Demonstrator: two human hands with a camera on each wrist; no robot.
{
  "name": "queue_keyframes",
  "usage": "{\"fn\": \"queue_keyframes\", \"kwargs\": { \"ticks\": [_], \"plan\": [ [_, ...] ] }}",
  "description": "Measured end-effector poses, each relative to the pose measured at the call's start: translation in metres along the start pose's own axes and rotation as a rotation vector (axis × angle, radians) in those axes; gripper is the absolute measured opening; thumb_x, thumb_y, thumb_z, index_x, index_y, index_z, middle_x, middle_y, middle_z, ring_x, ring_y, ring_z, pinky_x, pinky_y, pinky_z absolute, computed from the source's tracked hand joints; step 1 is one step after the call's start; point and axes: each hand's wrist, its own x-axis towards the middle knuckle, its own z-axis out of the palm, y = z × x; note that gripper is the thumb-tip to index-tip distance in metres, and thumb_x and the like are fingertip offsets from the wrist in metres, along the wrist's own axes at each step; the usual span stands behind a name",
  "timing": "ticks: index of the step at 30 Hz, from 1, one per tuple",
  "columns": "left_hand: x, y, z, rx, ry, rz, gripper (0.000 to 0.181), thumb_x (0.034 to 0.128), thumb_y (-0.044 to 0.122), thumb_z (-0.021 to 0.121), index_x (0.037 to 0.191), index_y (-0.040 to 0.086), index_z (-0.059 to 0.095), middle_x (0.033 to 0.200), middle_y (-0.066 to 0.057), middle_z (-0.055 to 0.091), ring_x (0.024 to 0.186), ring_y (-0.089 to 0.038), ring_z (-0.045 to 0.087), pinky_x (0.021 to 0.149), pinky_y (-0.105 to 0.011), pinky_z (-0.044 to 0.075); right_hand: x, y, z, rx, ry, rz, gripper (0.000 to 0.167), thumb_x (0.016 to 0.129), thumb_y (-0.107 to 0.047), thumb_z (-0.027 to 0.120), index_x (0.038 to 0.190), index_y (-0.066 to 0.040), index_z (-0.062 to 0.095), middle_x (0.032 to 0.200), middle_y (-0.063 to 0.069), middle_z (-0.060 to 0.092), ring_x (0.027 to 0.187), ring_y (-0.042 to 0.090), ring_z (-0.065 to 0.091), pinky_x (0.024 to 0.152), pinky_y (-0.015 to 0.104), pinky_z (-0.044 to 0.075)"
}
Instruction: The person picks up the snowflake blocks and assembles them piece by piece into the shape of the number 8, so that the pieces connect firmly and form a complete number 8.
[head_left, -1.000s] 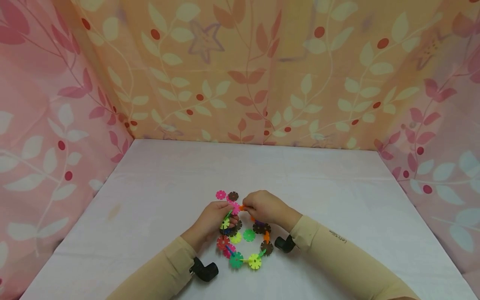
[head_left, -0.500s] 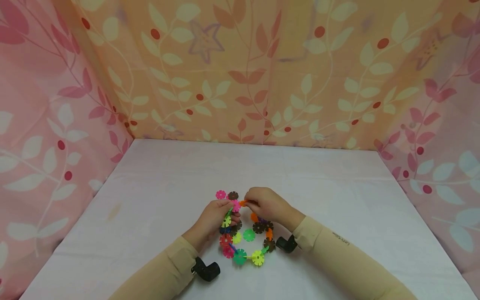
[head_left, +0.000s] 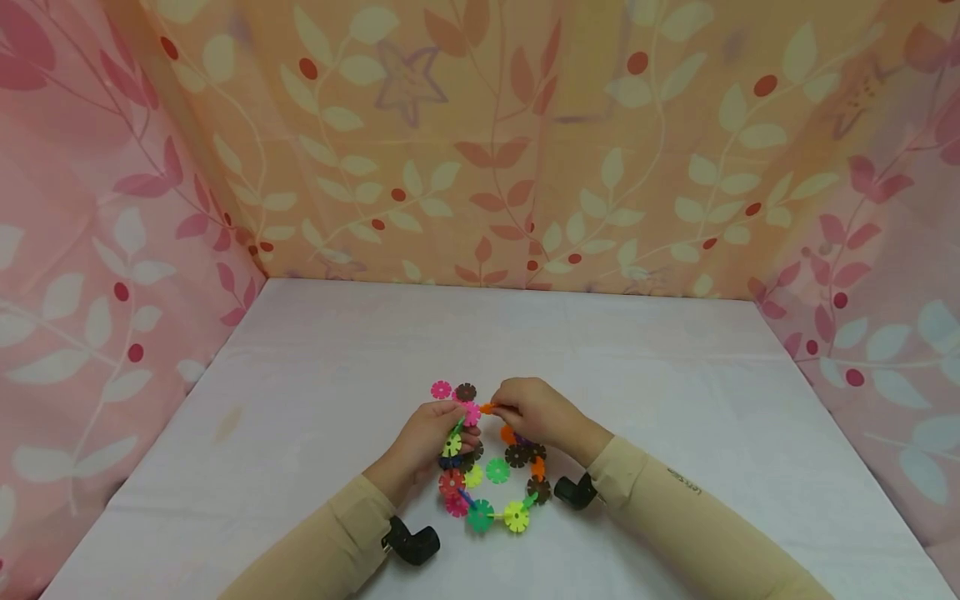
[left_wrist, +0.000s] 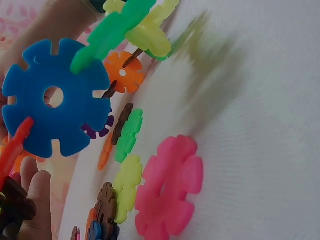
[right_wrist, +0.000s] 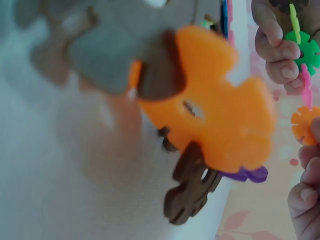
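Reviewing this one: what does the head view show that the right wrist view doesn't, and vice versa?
Head only: the beige sleeves and black wrist cameras. Right wrist only: the flat faces of the green disc by the left hand and the orange disc at the right hand, edge-on in the head view. Both: the hands, pink disc, white tablecloth, floral curtain.

We see a blue disc [left_wrist: 56,120], a pink disc [head_left: 472,414] and an orange disc [right_wrist: 302,129]. The desk [head_left: 360,350] is white, the sleeves [head_left: 675,517] are beige, and the back cloth [head_left: 480,108] is orange with cream leaf pattern and red dots.
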Motion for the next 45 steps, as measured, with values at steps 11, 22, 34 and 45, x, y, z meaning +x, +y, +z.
{"fn": "queue_keyframes", "kwargs": {
  "ticks": [11,22,34,45],
  "plan": [
    [-0.005,0.004,0.004,0.000,-0.026,-0.004,0.029,0.0965,0.016,0.045,0.100,-0.011,0.056,0.086,-0.022,0.066,0.070,-0.019,0.066,0.069,-0.032,0.054,-0.003,-0.002,-0.004,0.039,-0.024,0.016,0.014,0.090,-0.013,0.057,0.083,-0.008,0.069,0.079,-0.001,0.065,0.065,0.006,0.050,0.066,0.022,0.049],
    [-0.002,0.001,0.003,0.010,0.011,-0.017,0.033,0.0970,0.017,0.044,0.108,-0.012,0.056,0.083,-0.018,0.066,0.072,-0.021,0.066,0.069,-0.031,0.054,-0.002,-0.007,-0.002,0.007,-0.040,0.030,0.012,0.089,-0.015,0.059,0.083,-0.009,0.068,0.072,-0.004,0.062,0.062,0.007,0.049,0.064,0.021,0.048],
    [-0.001,0.006,0.009,0.050,0.036,-0.002,0.030,0.0965,0.017,0.045,0.106,-0.008,0.058,0.086,-0.019,0.067,0.074,-0.020,0.066,0.071,-0.032,0.054,-0.001,-0.007,-0.003,-0.034,0.042,-0.064,0.009,0.087,-0.011,0.061,0.081,-0.010,0.067,0.069,-0.006,0.058,0.062,0.006,0.047,0.063,0.019,0.047],
    [-0.005,0.001,0.009,0.031,-0.016,-0.019,0.027,0.0961,0.018,0.046,0.095,-0.005,0.060,0.084,-0.017,0.067,0.077,-0.024,0.066,0.073,-0.034,0.054,-0.004,-0.002,-0.004,0.012,-0.093,-0.009,0.009,0.089,-0.016,0.060,0.085,-0.011,0.067,0.075,-0.007,0.059,0.065,0.006,0.049,0.066,0.021,0.047]
  ]
}}
